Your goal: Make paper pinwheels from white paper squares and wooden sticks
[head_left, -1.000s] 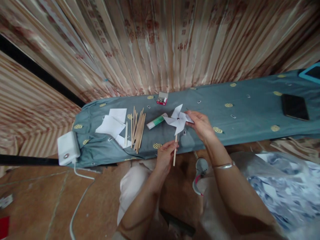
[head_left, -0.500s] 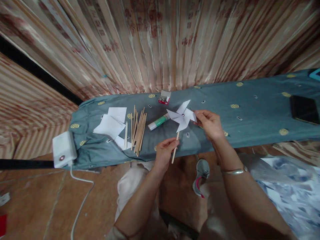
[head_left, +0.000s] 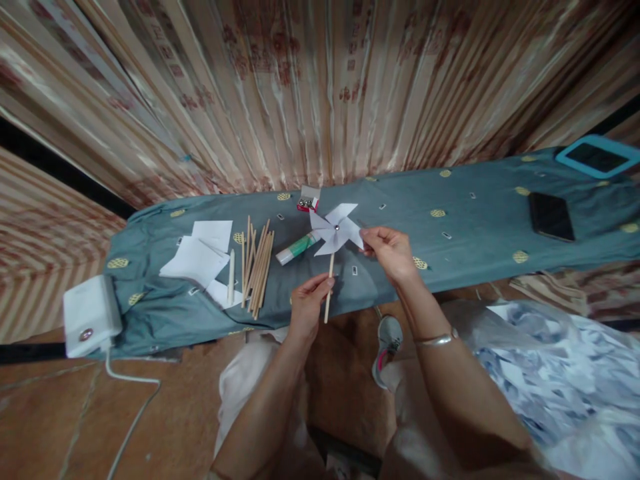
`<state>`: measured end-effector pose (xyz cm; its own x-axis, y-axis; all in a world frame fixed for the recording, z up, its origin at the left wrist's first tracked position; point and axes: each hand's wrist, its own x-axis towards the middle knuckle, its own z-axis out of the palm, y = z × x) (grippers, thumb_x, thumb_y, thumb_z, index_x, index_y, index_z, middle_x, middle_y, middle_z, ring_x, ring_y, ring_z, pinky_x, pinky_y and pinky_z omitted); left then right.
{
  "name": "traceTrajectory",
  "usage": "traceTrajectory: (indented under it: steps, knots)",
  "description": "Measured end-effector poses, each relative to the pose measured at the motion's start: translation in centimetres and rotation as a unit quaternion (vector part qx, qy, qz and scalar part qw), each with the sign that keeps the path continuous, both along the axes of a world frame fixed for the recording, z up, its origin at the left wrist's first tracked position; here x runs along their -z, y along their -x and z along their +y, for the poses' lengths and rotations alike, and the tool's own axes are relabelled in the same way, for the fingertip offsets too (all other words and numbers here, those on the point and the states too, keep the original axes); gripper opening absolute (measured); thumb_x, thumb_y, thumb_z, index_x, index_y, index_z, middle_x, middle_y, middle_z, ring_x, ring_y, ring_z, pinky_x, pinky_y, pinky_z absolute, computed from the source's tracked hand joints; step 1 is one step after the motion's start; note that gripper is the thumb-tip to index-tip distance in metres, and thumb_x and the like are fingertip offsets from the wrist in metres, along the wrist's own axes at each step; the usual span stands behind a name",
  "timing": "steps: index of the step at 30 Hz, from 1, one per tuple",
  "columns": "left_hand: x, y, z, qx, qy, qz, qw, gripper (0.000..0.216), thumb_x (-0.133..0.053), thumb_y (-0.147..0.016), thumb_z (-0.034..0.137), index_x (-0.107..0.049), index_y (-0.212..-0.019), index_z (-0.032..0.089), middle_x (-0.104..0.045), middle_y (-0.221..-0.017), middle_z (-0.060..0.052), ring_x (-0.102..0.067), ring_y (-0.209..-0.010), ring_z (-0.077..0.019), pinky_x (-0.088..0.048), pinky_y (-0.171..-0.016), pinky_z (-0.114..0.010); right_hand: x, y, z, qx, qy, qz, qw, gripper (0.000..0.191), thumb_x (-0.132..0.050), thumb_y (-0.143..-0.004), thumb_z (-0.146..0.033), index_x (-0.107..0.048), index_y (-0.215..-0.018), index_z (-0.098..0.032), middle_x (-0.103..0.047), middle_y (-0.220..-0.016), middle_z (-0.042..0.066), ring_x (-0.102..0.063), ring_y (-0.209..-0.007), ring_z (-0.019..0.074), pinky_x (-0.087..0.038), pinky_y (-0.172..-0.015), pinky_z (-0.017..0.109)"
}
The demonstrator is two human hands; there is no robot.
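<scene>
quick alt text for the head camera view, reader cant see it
Left hand holding a white paper pinwheel by its wooden stick, right hand at one blade. Below, a blue-green cloth bears loose wooden sticks, white paper, a glue stick and an open red box.

Left of the pinwheel [head_left: 337, 231] lie sticks [head_left: 261, 272], then paper sheets [head_left: 194, 259].

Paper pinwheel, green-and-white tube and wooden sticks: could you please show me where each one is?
Paper pinwheel [head_left: 337, 232]: head view, at its centre.
Green-and-white tube [head_left: 298, 248]: head view, middle of its side.
Wooden sticks [head_left: 261, 272]: head view, middle of the pile.
</scene>
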<state>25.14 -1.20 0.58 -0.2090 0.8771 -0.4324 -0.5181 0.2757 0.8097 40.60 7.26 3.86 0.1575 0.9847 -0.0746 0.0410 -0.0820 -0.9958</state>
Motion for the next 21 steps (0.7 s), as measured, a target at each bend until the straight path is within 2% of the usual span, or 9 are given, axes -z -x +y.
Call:
traceTrajectory:
  steps: [10,16,21]
  knots:
    - [0.2,-0.1,0.1,-0.022,-0.004,-0.021,1.0,0.039,-0.095,-0.038,0.032,-0.079,-0.071,0.017,-0.075,-0.07,-0.003,-0.06,-0.06,-0.0097,-0.048,-0.064,-0.023,-1.0,1.4,-1.0,-0.048,0.053,0.056,0.996,0.043,-0.083,-0.05,-0.057,-0.063,-0.056,-0.02,-0.062,-0.052,-0.001,-0.056,-0.05,0.0101,-0.044,-0.051,0.022]
    - [0.3,-0.2,0.1,-0.024,-0.003,-0.017,1.0,0.038,-0.094,-0.042,0.031,-0.079,-0.073,0.016,-0.074,-0.069,-0.003,-0.059,-0.059,-0.0101,-0.048,-0.063,-0.024,-0.8,2.2,-1.6,-0.076,0.056,0.06,0.994,0.042,-0.08,-0.056,-0.058,-0.064,-0.06,-0.019,-0.069,-0.06,0.001,-0.059,-0.054,0.0104,-0.047,-0.056,0.023]
    - [0.1,-0.2,0.1,-0.026,-0.005,-0.021,0.999,0.04,-0.095,-0.039,0.033,-0.079,-0.071,0.016,-0.074,-0.067,-0.003,-0.059,-0.059,-0.0098,-0.048,-0.063,-0.024,-0.8,2.8,-2.0,-0.091,0.06,0.071,0.991,0.043,-0.081,-0.055,-0.058,-0.065,-0.062,-0.018,-0.068,-0.059,0.001,-0.058,-0.052,0.0097,-0.046,-0.054,0.022]
